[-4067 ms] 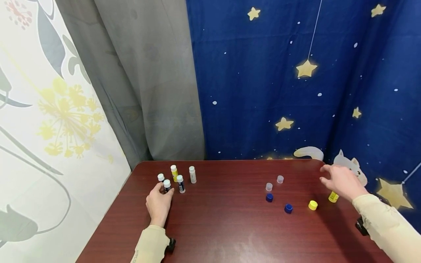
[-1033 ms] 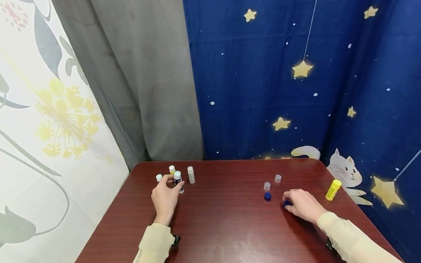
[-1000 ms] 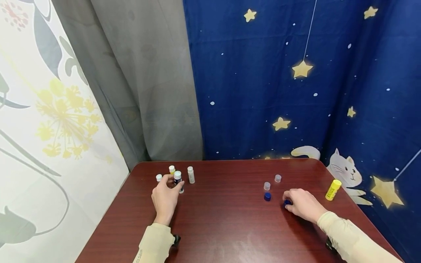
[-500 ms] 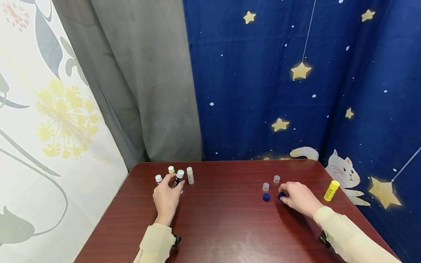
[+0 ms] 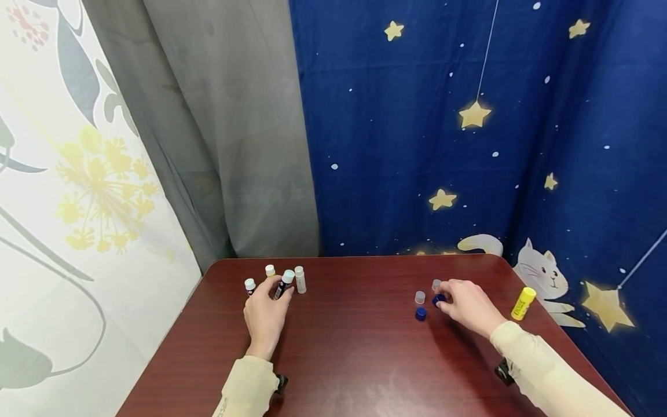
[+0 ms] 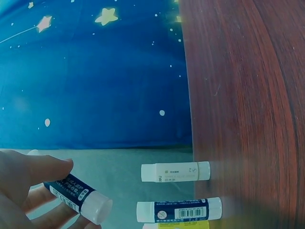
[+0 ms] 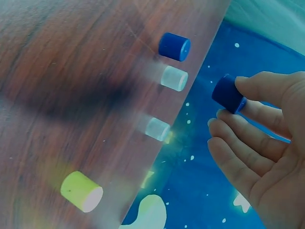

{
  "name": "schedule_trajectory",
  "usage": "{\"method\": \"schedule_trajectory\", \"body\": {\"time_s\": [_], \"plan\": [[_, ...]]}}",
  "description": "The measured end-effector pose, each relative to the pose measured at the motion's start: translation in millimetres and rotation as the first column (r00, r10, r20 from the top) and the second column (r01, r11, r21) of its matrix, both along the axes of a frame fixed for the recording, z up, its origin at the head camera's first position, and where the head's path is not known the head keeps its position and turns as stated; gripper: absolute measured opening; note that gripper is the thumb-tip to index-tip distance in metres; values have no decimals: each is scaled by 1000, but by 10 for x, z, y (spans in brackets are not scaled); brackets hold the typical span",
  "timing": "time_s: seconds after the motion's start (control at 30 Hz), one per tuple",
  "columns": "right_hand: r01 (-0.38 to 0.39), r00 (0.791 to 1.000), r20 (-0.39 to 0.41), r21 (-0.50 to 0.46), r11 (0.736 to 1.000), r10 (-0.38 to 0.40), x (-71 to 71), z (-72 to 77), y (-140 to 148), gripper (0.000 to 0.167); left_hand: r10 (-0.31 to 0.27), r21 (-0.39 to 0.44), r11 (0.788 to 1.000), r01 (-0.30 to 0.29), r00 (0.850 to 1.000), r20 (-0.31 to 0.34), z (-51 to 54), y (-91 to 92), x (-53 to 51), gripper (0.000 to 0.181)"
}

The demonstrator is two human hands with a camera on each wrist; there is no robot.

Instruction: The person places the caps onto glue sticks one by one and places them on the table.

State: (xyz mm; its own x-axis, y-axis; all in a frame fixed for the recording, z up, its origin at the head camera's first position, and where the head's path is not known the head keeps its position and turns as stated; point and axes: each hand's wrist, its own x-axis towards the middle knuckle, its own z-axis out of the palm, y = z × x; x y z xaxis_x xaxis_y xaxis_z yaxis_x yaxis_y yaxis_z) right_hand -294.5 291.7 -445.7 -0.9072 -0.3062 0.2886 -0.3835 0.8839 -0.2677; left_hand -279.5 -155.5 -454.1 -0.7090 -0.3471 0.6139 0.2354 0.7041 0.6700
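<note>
My left hand (image 5: 267, 318) grips a navy glue stick (image 6: 76, 195) with white ends, held tilted above the other sticks. A white glue stick (image 5: 300, 280), a yellow one (image 5: 270, 271) and another navy one (image 5: 250, 285) stand around it. One more navy glue stick (image 6: 179, 210) shows in the left wrist view, mostly hidden by the hand in the head view. My right hand (image 5: 471, 307) pinches a blue cap (image 7: 228, 94) between thumb and index finger, lifted off the table. A second blue cap (image 5: 420, 314) lies just left of it.
Two translucent caps (image 5: 420, 297) sit near the right hand, one partly behind it. A yellow glue stick (image 5: 523, 303) with a yellow top stands by the right edge of the brown table (image 5: 359, 359). Curtains hang close behind the table.
The loose yellow cap seen earlier is gone from its spot; the yellow stick now has a yellow top. My left hand raised and tilted the navy stick; my right hand lifted the blue cap leftward.
</note>
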Motion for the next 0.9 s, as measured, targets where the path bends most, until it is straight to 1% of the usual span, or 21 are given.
{"method": "schedule_trajectory", "body": {"time_s": [0.17,0.4,0.53,0.67,0.8,0.9], "plan": [[-5,1000,-22,-16,1000,4,-22,44,-48,21,-6,-5,1000,6,1000,-11,-6,29,-8,34],[-5,999,-36,-46,999,3,-47,96,-103,21,-13,-5,1000,13,1000,-2,-28,66,0,35],[0,999,-50,-58,998,-3,-58,121,-126,21,-21,-20,1000,21,1000,-15,-39,92,-7,34],[-12,997,-80,-56,998,8,-69,151,-157,20,-28,-27,999,28,999,-24,-39,124,3,33],[-27,994,-105,-68,997,20,-76,197,-215,17,-38,-36,999,38,999,-17,-48,157,9,33],[-39,994,-109,-85,996,30,-76,232,-276,16,-45,-47,998,45,999,-4,-48,185,10,32]]}}
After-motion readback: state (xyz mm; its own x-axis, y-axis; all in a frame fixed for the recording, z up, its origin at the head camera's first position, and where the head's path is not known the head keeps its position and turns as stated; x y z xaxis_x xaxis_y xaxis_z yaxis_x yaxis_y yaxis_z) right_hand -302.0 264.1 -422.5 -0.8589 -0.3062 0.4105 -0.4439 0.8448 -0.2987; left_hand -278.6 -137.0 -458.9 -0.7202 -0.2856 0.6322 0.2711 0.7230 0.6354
